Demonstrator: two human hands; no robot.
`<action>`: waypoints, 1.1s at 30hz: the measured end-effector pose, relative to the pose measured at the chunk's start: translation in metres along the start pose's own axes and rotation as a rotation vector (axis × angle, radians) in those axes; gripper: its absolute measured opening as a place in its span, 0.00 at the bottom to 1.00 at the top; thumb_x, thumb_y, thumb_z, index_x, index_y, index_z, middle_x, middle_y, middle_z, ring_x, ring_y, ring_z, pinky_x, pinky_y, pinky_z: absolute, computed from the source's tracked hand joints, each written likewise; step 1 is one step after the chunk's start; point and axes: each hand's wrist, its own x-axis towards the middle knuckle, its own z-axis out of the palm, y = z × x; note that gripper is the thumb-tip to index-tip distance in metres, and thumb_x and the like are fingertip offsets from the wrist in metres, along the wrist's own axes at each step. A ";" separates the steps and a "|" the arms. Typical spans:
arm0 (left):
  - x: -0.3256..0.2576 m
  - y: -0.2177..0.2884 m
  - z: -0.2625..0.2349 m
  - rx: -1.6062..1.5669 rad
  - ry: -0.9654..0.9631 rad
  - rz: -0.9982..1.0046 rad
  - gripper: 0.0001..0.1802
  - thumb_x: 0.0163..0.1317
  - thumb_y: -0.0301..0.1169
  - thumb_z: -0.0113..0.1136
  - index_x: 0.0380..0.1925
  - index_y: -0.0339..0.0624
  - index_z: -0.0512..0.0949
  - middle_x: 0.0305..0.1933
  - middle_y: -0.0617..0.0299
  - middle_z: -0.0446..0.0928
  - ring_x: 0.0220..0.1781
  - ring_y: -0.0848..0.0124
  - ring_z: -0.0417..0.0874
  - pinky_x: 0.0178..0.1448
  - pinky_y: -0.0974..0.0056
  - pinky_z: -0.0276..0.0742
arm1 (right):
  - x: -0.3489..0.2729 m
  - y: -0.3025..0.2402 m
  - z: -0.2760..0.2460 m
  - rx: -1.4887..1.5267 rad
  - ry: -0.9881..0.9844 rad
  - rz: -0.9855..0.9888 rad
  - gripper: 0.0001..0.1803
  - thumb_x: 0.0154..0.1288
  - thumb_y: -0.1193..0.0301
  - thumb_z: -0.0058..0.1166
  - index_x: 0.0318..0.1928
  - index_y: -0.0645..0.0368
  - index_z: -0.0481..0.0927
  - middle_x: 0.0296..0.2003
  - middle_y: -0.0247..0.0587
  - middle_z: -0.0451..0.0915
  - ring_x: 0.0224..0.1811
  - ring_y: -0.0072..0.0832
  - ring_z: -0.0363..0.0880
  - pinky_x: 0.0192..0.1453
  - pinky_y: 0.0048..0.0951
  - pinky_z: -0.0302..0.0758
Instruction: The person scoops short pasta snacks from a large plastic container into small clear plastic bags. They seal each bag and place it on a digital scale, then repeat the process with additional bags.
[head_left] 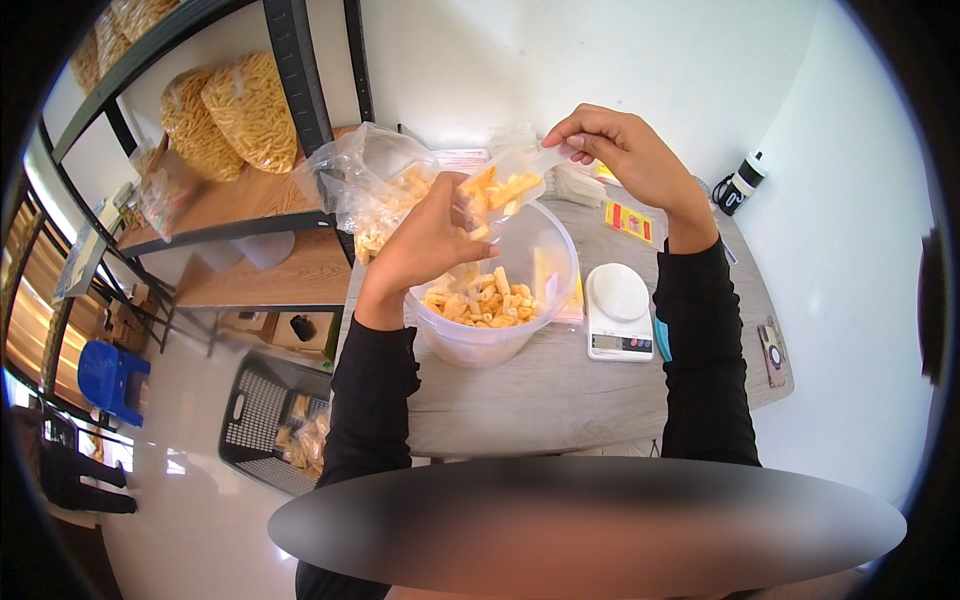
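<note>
Above a round translucent plastic tub [563,262], my right hand [640,160] pinches the narrow end of what looks like a clear plastic scoop [543,166]. Yellow snack sticks [511,190] lie in its wide end. My left hand [425,240] curls around what seems to be a small clear plastic bag [463,207], close against the scoop; the fingers hide part of it. More snack pieces [490,300] fill the tub's bottom. Behind my left hand, a large clear bag [365,165] of similar snacks stands open on the table.
Right of the tub sits a white kitchen scale [620,310]. Yellow-labelled packets [629,222], a black-and-white bottle [740,183] and a phone [772,355] rest farther right. Shelves [250,275] with snack bags [250,112] stand left; a dark crate [262,405] and blue stool [112,380] are below.
</note>
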 end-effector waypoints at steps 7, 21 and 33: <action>0.001 -0.003 0.001 -0.006 0.024 0.013 0.43 0.47 0.33 0.81 0.62 0.35 0.67 0.46 0.55 0.73 0.48 0.67 0.76 0.49 0.63 0.76 | -0.005 0.016 -0.001 -0.064 0.144 0.050 0.13 0.70 0.75 0.47 0.47 0.64 0.85 0.45 0.44 0.85 0.46 0.33 0.83 0.56 0.33 0.78; 0.003 -0.013 -0.001 -0.186 0.009 0.039 0.23 0.68 0.28 0.62 0.61 0.35 0.70 0.45 0.57 0.79 0.47 0.70 0.78 0.53 0.63 0.76 | -0.033 0.057 0.060 -0.278 -0.037 -0.039 0.10 0.66 0.73 0.60 0.47 0.59 0.86 0.44 0.44 0.83 0.47 0.39 0.81 0.55 0.37 0.76; 0.005 -0.007 -0.003 -0.435 -0.058 -0.039 0.14 0.70 0.28 0.61 0.53 0.35 0.79 0.49 0.59 0.85 0.49 0.75 0.83 0.55 0.69 0.78 | -0.024 0.037 0.088 0.162 0.154 0.002 0.06 0.66 0.72 0.65 0.40 0.60 0.83 0.40 0.34 0.79 0.45 0.25 0.78 0.51 0.28 0.75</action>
